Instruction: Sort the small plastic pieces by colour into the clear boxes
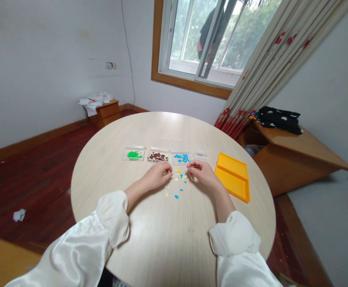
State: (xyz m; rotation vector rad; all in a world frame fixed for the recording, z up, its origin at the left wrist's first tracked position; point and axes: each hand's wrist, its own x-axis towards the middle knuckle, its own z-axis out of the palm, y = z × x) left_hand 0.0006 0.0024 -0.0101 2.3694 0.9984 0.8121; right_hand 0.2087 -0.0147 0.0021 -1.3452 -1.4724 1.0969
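My left hand [158,175] rests low over the table, its fingers curled in beside a scatter of tiny pieces; what its fingertips hold, if anything, is too small to see. My right hand [204,173] is pinched closed on the other side of the scatter, with its fingertips just in front of the blue pieces [182,158] in a clear box. Between the hands lie loose cream pieces [176,179], a yellow piece [179,171] and several blue ones. Nearer to me is a blue piece [176,196].
Clear boxes stand in a row, with green pieces [134,154], brown pieces [158,156] and blue pieces; a fourth clear box [200,154] is at the right. A yellow two-part tray [232,180] lies on the round table [168,239]. A tilted wooden cabinet [299,147] is behind.
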